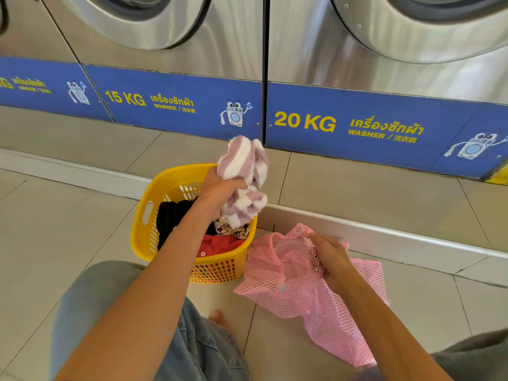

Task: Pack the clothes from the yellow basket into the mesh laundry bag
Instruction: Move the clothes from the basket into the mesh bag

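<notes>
A yellow plastic basket (143, 224) stands on the tiled floor with black (171, 215), red (220, 244) and patterned clothes inside. Above its right rim my left hand (220, 189) is shut on a fluffy purple-and-white striped garment (244, 174), lifted clear of the pile. To the right of the basket a pink mesh laundry bag (291, 281) lies crumpled on the floor. My right hand (331, 255) grips the bag's upper edge, bunching the mesh near its opening.
Steel washing machines with blue "15 KG" (176, 101) and "20 KG" (346, 126) panels stand on a raised step (357, 226) right behind the basket. My knees in jeans (90, 292) and a bare foot (220, 317) are in the foreground.
</notes>
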A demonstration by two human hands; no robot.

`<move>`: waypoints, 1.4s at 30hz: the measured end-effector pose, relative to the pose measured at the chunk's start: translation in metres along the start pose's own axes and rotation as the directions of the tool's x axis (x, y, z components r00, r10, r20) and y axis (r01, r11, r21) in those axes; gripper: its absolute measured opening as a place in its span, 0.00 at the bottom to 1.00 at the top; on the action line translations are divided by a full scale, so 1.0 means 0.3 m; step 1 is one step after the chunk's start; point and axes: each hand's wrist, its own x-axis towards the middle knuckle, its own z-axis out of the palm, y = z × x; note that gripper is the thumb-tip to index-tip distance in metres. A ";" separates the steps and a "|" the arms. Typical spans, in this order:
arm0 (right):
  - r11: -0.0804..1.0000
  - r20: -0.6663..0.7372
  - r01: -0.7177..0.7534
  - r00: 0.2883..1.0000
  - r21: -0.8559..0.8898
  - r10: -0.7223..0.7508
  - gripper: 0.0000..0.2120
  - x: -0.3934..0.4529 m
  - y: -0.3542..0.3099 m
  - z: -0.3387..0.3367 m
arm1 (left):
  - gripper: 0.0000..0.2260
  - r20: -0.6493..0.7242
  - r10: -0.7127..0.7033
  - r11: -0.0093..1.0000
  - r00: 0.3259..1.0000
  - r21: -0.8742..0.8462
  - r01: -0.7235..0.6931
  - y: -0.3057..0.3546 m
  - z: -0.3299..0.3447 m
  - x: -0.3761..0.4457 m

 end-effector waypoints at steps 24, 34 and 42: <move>0.987 -0.035 0.057 0.998 0.149 -0.052 0.06 -0.072 -0.005 -0.073 | 0.20 0.189 -0.103 0.988 0.976 -0.092 0.123 -0.085 0.326 -0.224; 0.989 -0.175 0.114 0.980 0.097 -0.095 0.12 -0.081 0.046 -0.112 | 0.04 0.439 -0.215 0.744 0.873 0.653 -0.145 -0.508 0.491 -0.264; 0.990 -0.121 0.115 0.985 -0.078 -0.124 0.21 -0.054 0.098 -0.174 | 0.07 0.627 -0.491 0.642 0.604 0.729 -0.235 -0.601 0.593 -0.236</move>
